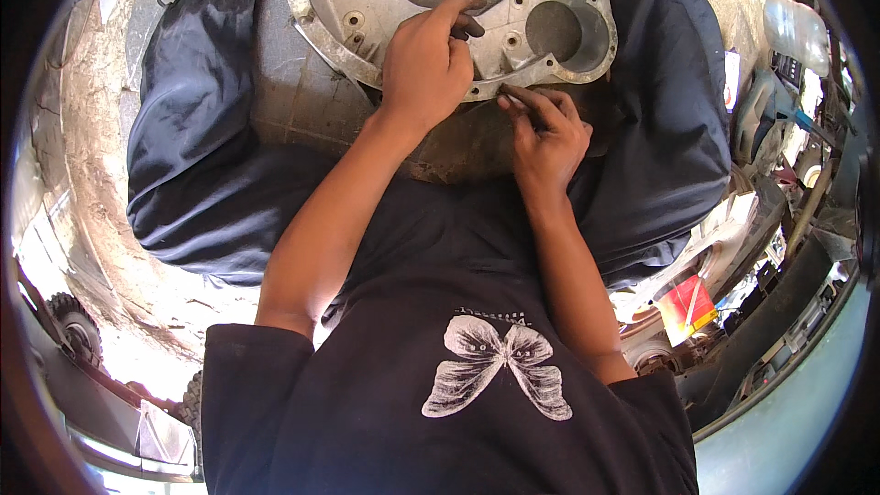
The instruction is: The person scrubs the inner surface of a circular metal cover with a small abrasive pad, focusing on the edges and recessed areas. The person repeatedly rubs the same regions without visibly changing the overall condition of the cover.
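Note:
A grey cast-metal bell housing [367, 32] lies in front of me between my legs, with a large central opening, a smaller round opening at its right and several bolt holes. My left hand [428, 64] is over its near part, fingers curled and dark fingertips at the edge of the central opening. Whatever those fingers hold, if anything, is hidden. At the near rim, my right hand [550, 136] has thumb and fingers pinched together, tips touching or almost touching the flange. Any small thing inside that pinch cannot be made out.
My legs in dark trousers [197, 128] flank the housing. To the right is a cluttered heap with a blue-handled tool [807, 119], a clear plastic bottle [796, 32] and a red and yellow packet [686, 307]. A knobbly tyre [75, 330] stands at the lower left.

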Tool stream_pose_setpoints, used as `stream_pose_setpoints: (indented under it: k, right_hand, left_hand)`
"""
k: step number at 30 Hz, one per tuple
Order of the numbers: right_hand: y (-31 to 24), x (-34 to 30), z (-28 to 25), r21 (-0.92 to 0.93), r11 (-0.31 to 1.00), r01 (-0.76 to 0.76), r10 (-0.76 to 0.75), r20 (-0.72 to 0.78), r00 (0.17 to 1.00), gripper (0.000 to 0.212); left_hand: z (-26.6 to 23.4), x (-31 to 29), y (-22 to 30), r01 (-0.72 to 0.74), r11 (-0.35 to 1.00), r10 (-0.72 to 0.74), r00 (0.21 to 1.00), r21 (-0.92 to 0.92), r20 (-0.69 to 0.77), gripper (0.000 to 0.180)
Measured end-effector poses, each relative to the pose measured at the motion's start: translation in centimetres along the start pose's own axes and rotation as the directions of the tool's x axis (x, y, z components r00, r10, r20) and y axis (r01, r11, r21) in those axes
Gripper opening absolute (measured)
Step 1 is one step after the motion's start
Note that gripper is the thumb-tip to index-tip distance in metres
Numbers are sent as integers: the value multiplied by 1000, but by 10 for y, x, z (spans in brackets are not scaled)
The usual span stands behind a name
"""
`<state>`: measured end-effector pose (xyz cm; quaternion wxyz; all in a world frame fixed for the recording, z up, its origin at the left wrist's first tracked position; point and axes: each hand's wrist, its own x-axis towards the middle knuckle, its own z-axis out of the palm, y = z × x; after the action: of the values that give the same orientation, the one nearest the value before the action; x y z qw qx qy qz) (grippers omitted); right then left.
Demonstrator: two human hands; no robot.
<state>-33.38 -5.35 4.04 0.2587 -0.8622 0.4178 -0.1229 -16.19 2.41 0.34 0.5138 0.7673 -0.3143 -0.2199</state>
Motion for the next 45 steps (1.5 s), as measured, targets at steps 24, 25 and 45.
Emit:
stream_pose_setpoints:
  k: [24,25,45]
  right_hand:
    - [1,14,-11,37,993,115,-113,-59,992,30]
    - [5,17,-13,32,994,104,-101,-78,992,31]
    - [0,5,-10,87,991,100,-99,-21,995,23]
  left_hand:
    - [-2,-1,-2,-15,1000,15,1000,0,15,48]
    - [-2,-1,-1,-2,1000,2,1000,6,9,48]
    - [-2,-1,-2,-37,999,36,999,33,20,48]
